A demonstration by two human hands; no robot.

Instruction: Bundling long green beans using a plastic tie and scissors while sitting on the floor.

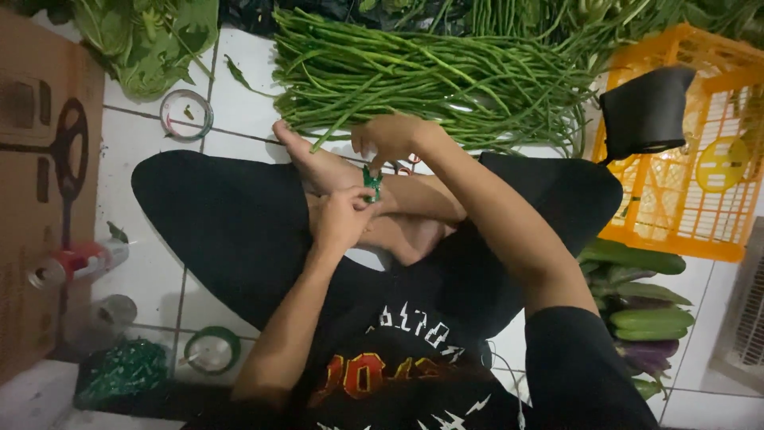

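I sit cross-legged on a white tiled floor. My left hand (pixel 344 215) is closed around a small green tape piece or dispenser (pixel 372 181) held above my crossed feet. My right hand (pixel 391 135) hovers just above it, fingers curled, right at the near edge of a big pile of long green beans (pixel 430 76). One bean end lies under my right fingers; whether they grip it I cannot tell. A small reddish band (pixel 403 167) lies on the floor by my right wrist.
An orange plastic crate (pixel 684 199) with a black cloth (pixel 646 111) on it stands right. Cucumbers and eggplants (pixel 646 318) lie lower right. Leafy greens (pixel 151 40) upper left, tape rolls (pixel 186 114) (pixel 212 349), a cardboard box (pixel 40 191) left.
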